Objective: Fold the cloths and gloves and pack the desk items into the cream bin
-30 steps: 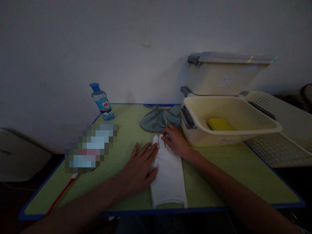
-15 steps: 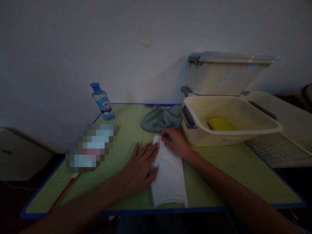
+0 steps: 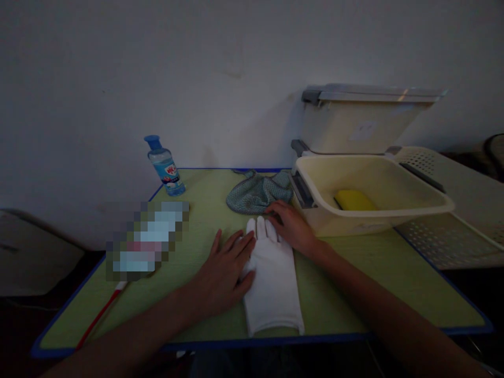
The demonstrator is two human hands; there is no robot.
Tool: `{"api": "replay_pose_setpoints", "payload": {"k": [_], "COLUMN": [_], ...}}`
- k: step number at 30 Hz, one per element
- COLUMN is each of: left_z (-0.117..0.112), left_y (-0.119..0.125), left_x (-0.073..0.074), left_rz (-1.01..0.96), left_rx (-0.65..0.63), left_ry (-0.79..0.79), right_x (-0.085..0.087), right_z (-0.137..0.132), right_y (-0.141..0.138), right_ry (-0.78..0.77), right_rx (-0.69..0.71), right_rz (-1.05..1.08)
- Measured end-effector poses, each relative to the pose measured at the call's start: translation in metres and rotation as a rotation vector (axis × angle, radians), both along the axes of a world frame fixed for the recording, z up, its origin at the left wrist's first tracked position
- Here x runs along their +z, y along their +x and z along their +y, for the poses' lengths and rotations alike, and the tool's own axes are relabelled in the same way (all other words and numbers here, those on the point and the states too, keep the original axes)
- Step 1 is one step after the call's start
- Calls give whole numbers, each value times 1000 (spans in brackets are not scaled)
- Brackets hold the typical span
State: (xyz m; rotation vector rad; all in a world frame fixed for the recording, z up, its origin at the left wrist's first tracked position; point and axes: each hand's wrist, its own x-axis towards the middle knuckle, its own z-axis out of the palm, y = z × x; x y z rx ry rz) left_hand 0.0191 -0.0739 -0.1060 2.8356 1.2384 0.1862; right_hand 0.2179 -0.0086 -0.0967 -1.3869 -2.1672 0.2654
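A white glove (image 3: pixel 272 278) lies flat on the green table (image 3: pixel 386 283), its fingers pointing away from me. My left hand (image 3: pixel 224 270) rests palm down on the glove's left side, fingers stretched out. My right hand (image 3: pixel 293 228) lies at the glove's fingertips on the right, its fingers extended over them. A teal mesh cloth (image 3: pixel 258 191) is bunched just beyond the glove.
A cream plastic tub (image 3: pixel 315 223) with a yellow sponge (image 3: pixel 354 199) inside stands at the right, its lid (image 3: pixel 366 118) raised against the wall. A small blue bottle (image 3: pixel 164 165) stands at the back left. A perforated white tray (image 3: pixel 444 236) lies right of the tub.
My right hand has slid to the right and flattened, uncovering the glove's fingers, which now lie spread. My left hand has stayed in place.
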Motion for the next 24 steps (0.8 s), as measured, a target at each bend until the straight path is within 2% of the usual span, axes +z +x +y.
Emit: {"api": "replay_pose_setpoints", "payload": {"k": [5, 8, 14, 18, 24], "left_z": [1, 1, 1, 1, 1], "left_y": [-1, -1, 0, -1, -2], "left_x": [1, 0, 1, 2, 1], "left_rz": [17, 15, 13, 16, 6], "left_rx": [-5, -13, -4, -1, -4], "left_ry": [27, 24, 14, -2, 4], "right_x": [2, 3, 6, 1, -2], "right_z": [-4, -5, -3, 2, 5], "right_y": [0, -1, -2, -1, 2], "right_ry": [-83, -111, -85, -160, -226], "right_rx": [-12, -35, -48, -51, -32], "right_rz": [-139, -134, 95, 287, 258]}}
